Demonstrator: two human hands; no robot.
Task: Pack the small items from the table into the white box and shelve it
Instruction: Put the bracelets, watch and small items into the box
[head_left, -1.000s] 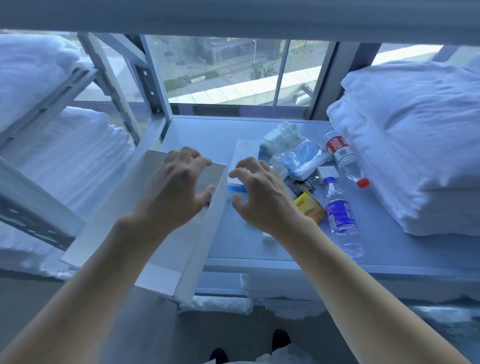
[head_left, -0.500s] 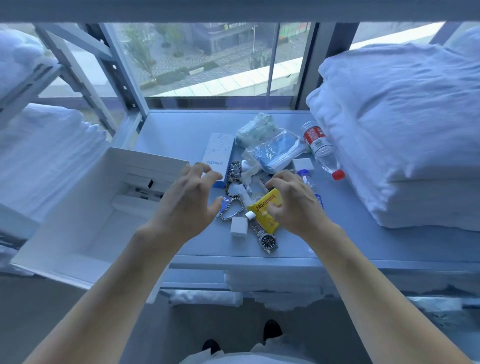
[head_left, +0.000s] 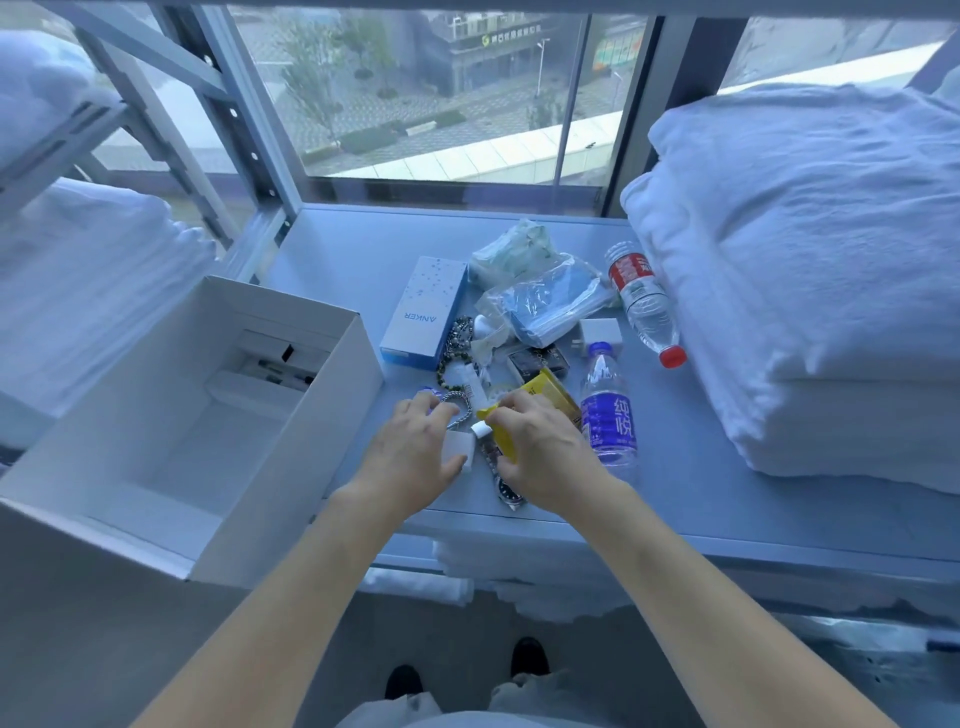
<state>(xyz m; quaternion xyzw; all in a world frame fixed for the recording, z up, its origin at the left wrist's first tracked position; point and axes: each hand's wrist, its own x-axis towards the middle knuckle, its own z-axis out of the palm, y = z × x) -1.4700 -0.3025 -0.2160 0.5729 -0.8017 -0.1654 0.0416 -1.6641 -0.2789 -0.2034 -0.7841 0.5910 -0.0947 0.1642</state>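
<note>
Near the centre of the frame, the right hand (head_left: 540, 447) has its fingers curled around a yellow packet (head_left: 524, 415), pinching its near end. Just to its left, the left hand (head_left: 415, 457) closes thumb and fingers on a small white cube (head_left: 460, 451), with its fingertips against a silver chain (head_left: 457, 402). Between the two hands lies a wristwatch (head_left: 506, 486), its dial by the table's front edge.

Spreading up the frame from the hands are a beaded bracelet (head_left: 452, 358), a blue and white Anker box (head_left: 423, 312), bagged blue masks (head_left: 545, 304), a white charger (head_left: 600, 335) and two water bottles, one purple-labelled (head_left: 608, 415), one red-capped (head_left: 644, 306). All rest on the grey table (head_left: 727, 493).

The white box (head_left: 291, 478) stands open at centre left, touching the table's left edge, with a few white pieces already inside.

To do this step well, each hand probably needs a firm hold before lifting, keeping the chain from snagging, then a short carry left over the box's wall, releasing low inside.
</note>
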